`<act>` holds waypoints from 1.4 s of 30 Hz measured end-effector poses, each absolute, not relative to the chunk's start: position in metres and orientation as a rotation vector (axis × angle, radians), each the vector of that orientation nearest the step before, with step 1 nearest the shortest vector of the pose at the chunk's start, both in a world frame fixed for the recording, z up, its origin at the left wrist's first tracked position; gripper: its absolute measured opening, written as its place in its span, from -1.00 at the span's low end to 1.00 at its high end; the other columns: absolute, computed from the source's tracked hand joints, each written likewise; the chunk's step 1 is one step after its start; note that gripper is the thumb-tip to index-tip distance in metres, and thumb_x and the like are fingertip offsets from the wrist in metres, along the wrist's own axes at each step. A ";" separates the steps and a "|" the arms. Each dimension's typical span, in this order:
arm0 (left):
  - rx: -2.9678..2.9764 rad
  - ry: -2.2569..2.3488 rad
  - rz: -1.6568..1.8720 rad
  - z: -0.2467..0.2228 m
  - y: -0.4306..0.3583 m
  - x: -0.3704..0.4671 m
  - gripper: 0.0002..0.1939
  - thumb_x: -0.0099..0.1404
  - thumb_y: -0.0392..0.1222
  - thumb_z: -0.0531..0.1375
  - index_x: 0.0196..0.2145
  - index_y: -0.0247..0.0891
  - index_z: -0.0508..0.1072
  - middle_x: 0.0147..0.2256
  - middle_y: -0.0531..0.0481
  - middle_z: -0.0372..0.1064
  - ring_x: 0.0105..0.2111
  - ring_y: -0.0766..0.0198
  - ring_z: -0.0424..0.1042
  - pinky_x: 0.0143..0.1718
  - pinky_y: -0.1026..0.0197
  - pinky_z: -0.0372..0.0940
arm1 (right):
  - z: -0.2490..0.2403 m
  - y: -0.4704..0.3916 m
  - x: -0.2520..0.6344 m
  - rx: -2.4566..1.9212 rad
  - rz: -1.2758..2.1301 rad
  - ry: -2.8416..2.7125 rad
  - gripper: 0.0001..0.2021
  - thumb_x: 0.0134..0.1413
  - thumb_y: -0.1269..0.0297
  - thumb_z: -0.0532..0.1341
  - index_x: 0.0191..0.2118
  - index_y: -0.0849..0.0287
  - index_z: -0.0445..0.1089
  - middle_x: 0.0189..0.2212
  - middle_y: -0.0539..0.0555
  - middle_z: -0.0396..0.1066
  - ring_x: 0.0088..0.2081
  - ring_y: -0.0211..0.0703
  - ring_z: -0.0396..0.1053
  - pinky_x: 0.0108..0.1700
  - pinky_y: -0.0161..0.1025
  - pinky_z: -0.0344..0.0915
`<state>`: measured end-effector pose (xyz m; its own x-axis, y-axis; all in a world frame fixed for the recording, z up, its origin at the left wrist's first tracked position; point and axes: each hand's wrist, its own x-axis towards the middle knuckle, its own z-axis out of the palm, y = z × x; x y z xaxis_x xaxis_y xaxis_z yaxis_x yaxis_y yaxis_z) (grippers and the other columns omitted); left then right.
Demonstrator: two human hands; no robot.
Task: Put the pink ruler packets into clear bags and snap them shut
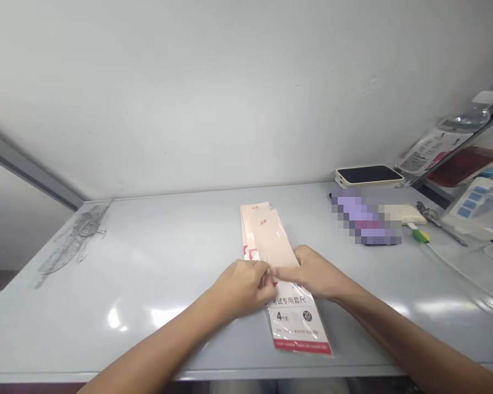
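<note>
Left hand: pinching the ruler-set packet at its middle.
Right hand: gripping the same packet.
Risk: thin plastic sleeve may tear; pink card could slide out across the counter.

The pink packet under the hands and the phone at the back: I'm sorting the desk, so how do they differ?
The pink packet is long, thin and pale with a red strip at its near end; the phone is shorter, thicker, cream-rimmed with a dark screen. The packet lies mid-table, pinched by the left hand and right hand; the phone sits untouched by the wall. Both lie flat on the grey table.
</note>
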<state>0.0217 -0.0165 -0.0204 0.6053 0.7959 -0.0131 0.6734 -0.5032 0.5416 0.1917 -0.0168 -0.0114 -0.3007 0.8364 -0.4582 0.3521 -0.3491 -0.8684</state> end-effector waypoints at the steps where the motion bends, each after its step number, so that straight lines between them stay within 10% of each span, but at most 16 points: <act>1: 2.334 1.175 0.317 -0.021 -0.017 0.022 -0.87 0.09 -0.28 0.01 -0.56 -0.28 0.29 -0.61 0.03 0.24 -0.65 0.40 0.13 -0.60 0.31 -0.01 | -0.012 -0.017 0.192 -1.546 1.694 -1.483 -0.87 -0.17 0.31 0.18 -0.57 0.25 0.36 -0.65 -0.02 0.30 -0.59 -0.28 0.23 -0.59 -0.37 0.10; 35: 1.757 1.232 0.986 -0.004 -0.005 0.007 -0.91 0.25 -0.18 -0.02 -0.28 -0.21 0.16 -0.45 0.10 0.25 -0.63 0.47 0.20 -0.62 0.36 0.13 | 0.012 -0.013 0.203 -1.019 1.708 -1.325 -0.71 -0.03 0.19 0.20 -0.21 0.28 0.41 -0.32 0.16 0.48 -0.28 -0.04 0.43 -0.25 -0.16 0.33; 38: 1.785 1.200 1.130 -0.005 -0.005 0.009 -0.70 0.19 -0.23 0.06 -0.13 -0.12 0.05 -0.15 0.00 0.22 -0.51 0.45 0.29 -0.60 0.36 0.18 | 0.016 -0.016 0.203 -1.039 1.708 -1.349 -0.72 -0.01 0.19 0.18 -0.20 0.25 0.40 -0.33 0.14 0.48 -0.31 -0.07 0.44 -0.30 -0.20 0.34; 42: 1.877 1.142 1.085 0.000 -0.006 0.008 -0.90 0.22 -0.25 0.02 -0.29 -0.19 0.28 -0.06 -0.07 0.16 -0.15 0.25 0.28 -0.36 0.27 0.28 | 0.021 -0.018 0.202 -1.083 1.680 -1.397 -0.74 -0.01 0.17 0.18 -0.24 0.23 0.41 -0.34 0.12 0.48 -0.31 -0.07 0.44 -0.31 -0.22 0.35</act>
<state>0.0084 -0.0057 0.0001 0.2678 0.9144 0.3034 0.3498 -0.3857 0.8537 0.2022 -0.0180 0.0211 -0.4151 0.8940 -0.1689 0.0030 -0.1843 -0.9829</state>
